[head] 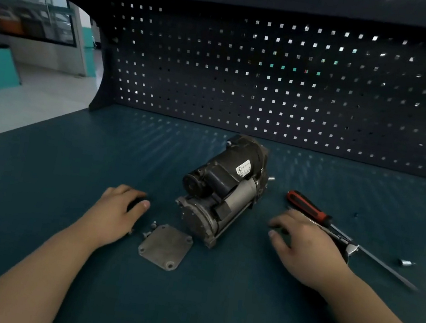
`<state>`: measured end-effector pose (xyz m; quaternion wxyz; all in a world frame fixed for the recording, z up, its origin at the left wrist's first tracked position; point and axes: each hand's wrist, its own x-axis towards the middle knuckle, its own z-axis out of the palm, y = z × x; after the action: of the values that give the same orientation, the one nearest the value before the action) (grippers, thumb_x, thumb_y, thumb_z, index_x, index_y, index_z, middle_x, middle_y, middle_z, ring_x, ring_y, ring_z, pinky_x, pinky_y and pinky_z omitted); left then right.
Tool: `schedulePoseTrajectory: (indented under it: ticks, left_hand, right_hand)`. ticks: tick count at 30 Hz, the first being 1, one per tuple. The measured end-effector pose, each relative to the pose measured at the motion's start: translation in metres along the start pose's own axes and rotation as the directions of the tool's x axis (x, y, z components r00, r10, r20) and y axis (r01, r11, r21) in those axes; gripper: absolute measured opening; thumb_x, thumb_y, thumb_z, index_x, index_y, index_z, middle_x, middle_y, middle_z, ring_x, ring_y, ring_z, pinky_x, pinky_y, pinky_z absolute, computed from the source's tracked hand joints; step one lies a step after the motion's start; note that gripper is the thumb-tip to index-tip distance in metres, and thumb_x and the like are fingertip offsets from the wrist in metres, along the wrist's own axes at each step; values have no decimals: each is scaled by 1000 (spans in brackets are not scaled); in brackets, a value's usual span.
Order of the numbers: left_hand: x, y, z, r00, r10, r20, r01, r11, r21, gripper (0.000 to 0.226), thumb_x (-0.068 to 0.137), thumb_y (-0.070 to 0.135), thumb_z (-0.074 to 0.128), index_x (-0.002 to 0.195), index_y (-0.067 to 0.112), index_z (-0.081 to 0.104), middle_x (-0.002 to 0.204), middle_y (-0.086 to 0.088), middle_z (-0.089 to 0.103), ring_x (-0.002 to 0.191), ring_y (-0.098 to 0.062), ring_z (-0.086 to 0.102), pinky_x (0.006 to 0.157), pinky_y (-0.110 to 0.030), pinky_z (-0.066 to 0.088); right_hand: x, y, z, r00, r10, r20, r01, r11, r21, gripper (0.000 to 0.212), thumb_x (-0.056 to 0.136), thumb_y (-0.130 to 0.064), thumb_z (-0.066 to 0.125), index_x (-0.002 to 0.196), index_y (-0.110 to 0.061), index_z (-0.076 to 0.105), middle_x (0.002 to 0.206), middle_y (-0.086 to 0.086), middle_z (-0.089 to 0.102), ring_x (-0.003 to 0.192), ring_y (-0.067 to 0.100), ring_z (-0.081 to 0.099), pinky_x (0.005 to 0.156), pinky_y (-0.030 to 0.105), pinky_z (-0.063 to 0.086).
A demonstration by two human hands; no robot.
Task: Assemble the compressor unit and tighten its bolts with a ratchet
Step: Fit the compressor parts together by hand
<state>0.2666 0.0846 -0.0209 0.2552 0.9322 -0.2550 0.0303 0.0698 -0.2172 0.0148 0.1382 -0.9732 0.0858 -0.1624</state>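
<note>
Now, seen from the head view: compressor (223, 187) lies on its side about mid-counter (67, 167), long axis running from the near left to the far right. Black motor housing with a white label faces up; grey metal cylinder alongside it on the right. The round grey end faces the person.

Cover plate (166, 247), squarish, grey, with a hole at each corner, lies flat on the counter just in front of that end and a little left. It is off the compressor and sits close to its near edge. Loose bolts (152, 225) are scattered at the plate's far-left corner, between the plate and the left grip.

Left grip (116, 210) is a bare hand, palm down, left of the compressor and apart from it. Fingers loosely curled toward the counter, thumb out to the right. Nothing seen in its hold.

Right grip (304, 244) is a bare hand, palm down, right of the compressor and apart from it. Fingers relaxed and slightly spread, closed round nothing visible. Its far edge overlaps a metal tool (350, 249), silver and black, partly hidden beneath the hand; whether that is the ratchet I cannot tell.

Screwdriver (307, 206), red and black handle, lies just beyond the right grip, its handle toward the compressor. Small silver socket (405, 263) sits alone farther right. One more small metal piece (271, 178) lies beside the compressor's far right side.

Dark pegboard (272, 87) stands upright along the counter's back edge.
</note>
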Motion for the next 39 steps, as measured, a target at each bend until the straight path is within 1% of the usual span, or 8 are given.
schedulePoseTrajectory:
  ticks: [12,24,28,31,32,34,36,39]
  left_hand:
    - [-23,2,-5,958,250,143,-266,959,103,43,94,47,51,134,31,50,121,13,40,113,-7,35,97,-17,28]
    - [-9,20,3,951,303,52,-307,927,215,27,97,44,50,85,19,52,82,10,48,74,-12,51,67,-27,39]
    - [0,28,4,983,185,-2,-169,905,391,33,98,45,47,81,16,43,83,-1,57,77,-23,59,64,-32,39]
    - [8,32,-5,987,-139,-82,138,990,-16,40,96,42,55,70,12,49,66,-3,55,57,-16,52,49,-28,34]
    - [10,34,-10,949,-315,-32,281,885,-370,41,96,41,56,67,12,51,60,-2,52,48,-13,48,45,-25,34]
    - [14,34,-18,830,-491,265,410,214,-887,38,98,38,53,68,15,50,51,3,45,37,-7,39,36,-17,32]
    - [12,32,-23,788,-425,446,316,-344,-884,37,101,36,47,71,15,48,53,6,45,40,-4,41,34,-13,35]
    - [-4,31,-21,772,-376,512,209,-611,-764,34,103,29,40,83,6,52,81,-3,54,74,-12,55,46,-23,53]
  right_hand:
    - [2,8,10,993,-43,109,37,997,64,13,93,-33,56,103,-30,63,102,-17,55,95,6,57,84,31,47]
    - [0,10,11,989,-57,133,48,996,69,10,92,-31,57,99,-30,64,99,-17,56,94,6,57,86,32,47]
    - [-1,10,9,989,-70,133,59,995,85,9,91,-29,58,97,-30,65,98,-17,57,93,5,56,86,31,46]
    - [-1,11,10,989,-69,128,58,994,94,9,91,-28,58,96,-30,65,97,-19,56,93,4,56,86,31,46]
    - [0,11,10,989,-69,128,57,994,95,8,91,-28,58,95,-31,65,97,-19,56,93,4,56,86,30,46]
    - [1,11,10,990,-66,126,53,993,104,8,91,-29,58,95,-31,65,97,-19,57,92,3,56,86,30,46]
    - [1,13,11,991,-65,120,51,992,115,8,91,-28,59,95,-31,65,96,-20,57,92,2,56,86,29,46]
    - [1,14,13,990,-72,123,56,991,124,7,91,-28,59,94,-31,65,95,-21,57,91,1,56,85,29,46]
